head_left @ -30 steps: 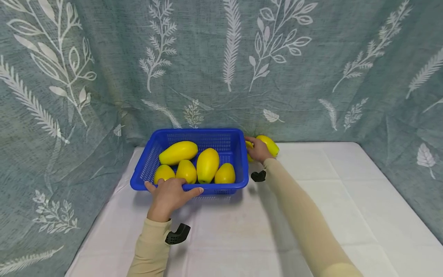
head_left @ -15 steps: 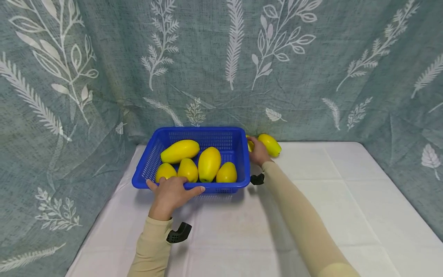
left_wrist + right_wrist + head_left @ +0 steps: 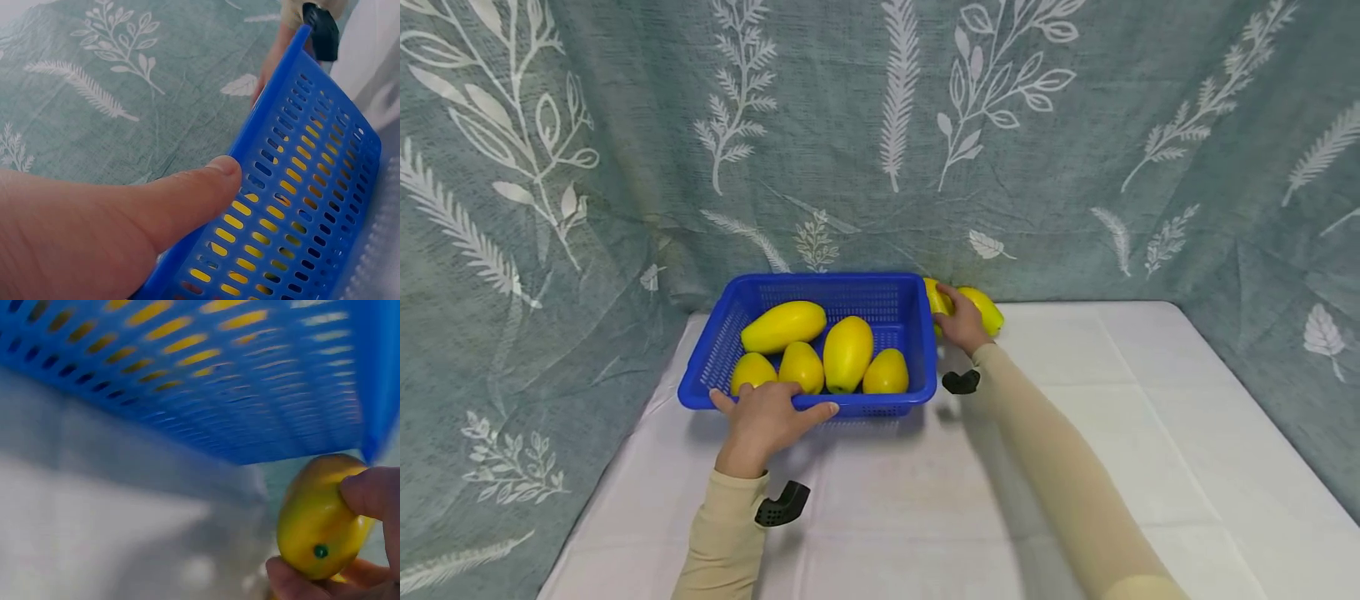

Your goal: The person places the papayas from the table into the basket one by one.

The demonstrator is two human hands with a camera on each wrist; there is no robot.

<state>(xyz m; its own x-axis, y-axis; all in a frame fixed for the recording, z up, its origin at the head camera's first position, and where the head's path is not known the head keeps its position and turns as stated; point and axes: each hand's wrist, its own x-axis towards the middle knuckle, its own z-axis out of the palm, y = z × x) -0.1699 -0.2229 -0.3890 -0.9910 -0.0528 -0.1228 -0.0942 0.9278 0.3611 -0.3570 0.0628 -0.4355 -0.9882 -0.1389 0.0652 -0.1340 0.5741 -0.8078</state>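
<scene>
A blue plastic basket [image 3: 808, 405] with slotted walls holds several yellow papayas [image 3: 848, 354]. My left hand [image 3: 767, 425] grips its near rim, fingers over the inside and thumb along the outside; the left wrist view shows the thumb [image 3: 194, 194] against the rim. Just beyond the basket's right side, my right hand [image 3: 964, 322] holds another papaya [image 3: 937, 302]. In the right wrist view this papaya [image 3: 322, 519], with a small green stem spot, sits between thumb and fingers beside the basket wall [image 3: 206, 350]. One more papaya [image 3: 985, 310] lies right behind that hand, partly hidden.
A white cloth [image 3: 1075, 400] covers the table under the basket. Behind and along both sides hangs a grey-green curtain [image 3: 820, 125] with white leaf prints, close behind the basket and papayas. Each wrist carries a black camera mount [image 3: 782, 504].
The papaya in my right hand has come up and back beside the basket's right rim, showing more of itself. My left hand keeps its place on the rim. The head view shifts slightly.
</scene>
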